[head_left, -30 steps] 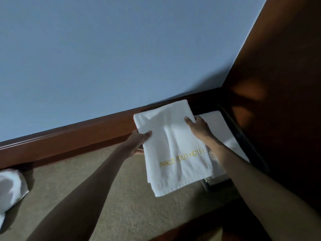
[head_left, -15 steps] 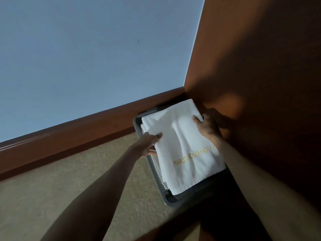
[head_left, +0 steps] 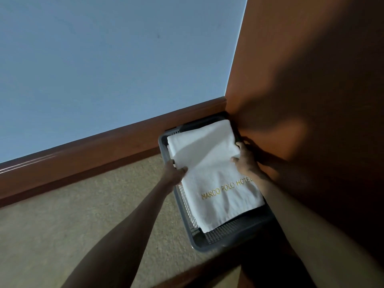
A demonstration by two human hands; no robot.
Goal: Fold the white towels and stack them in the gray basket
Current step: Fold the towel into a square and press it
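A folded white towel (head_left: 212,169) with gold "MARCO POLO HOTEL" lettering lies over the gray basket (head_left: 209,244), which sits on the carpet in the corner of the room. My left hand (head_left: 174,173) grips the towel's left edge, thumb on top. My right hand (head_left: 245,161) grips its right edge. The edge of another white towel (head_left: 170,150) shows underneath at the basket's far left. The towel's near end hangs down into the basket.
A brown wooden panel (head_left: 311,100) stands tight against the basket's right side. A wooden baseboard (head_left: 104,150) runs along the blue wall (head_left: 114,59) behind it. Beige carpet (head_left: 62,225) spreads to the left.
Both hands have carried the folded towel to the right and down over the basket. The view has swung right, so the towel heap at the far left has left the frame.
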